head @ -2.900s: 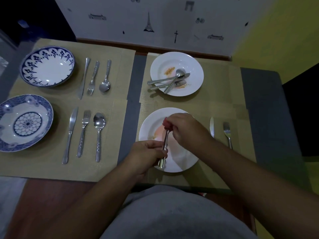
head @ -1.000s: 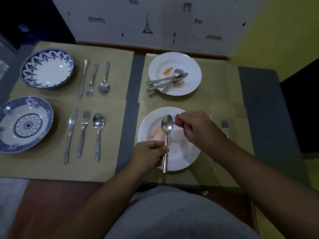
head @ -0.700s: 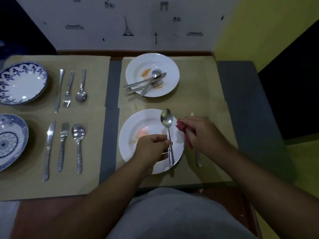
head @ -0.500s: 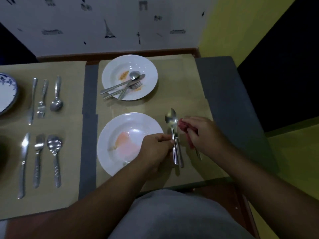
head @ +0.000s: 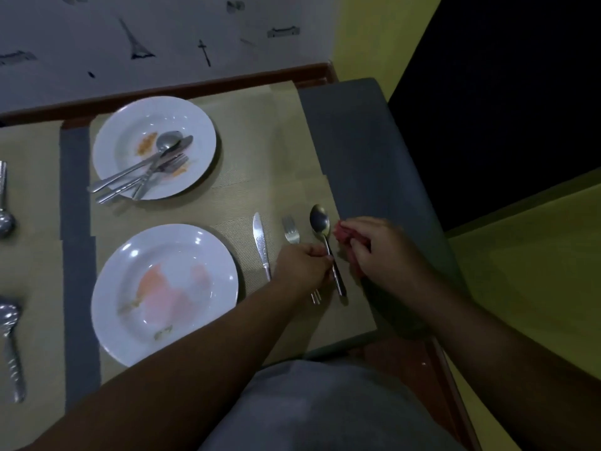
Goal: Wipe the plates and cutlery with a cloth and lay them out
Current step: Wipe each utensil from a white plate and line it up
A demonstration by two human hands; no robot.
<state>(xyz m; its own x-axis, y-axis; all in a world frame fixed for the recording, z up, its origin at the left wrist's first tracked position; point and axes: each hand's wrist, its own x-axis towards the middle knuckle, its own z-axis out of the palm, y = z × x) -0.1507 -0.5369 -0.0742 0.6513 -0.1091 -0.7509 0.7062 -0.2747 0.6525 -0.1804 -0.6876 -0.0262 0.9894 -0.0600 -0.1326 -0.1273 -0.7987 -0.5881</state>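
My left hand pinches the handle of a spoon that lies on the beige placemat, to the right of a fork and a knife. My right hand is closed on a bunched red cloth just right of the spoon. A white plate smeared with orange and pink residue sits left of the knife. Behind it, a second dirty white plate holds a stacked spoon, knife and fork.
More cutlery lies on the placemat at the far left edge. A grey table strip runs along the right of the mat, ending at the table's edge. A patterned white wall stands behind.
My left hand carried the spoon from above the near plate rightwards and set it down beside the fork. My right hand with the cloth shifted right. The view swung right.
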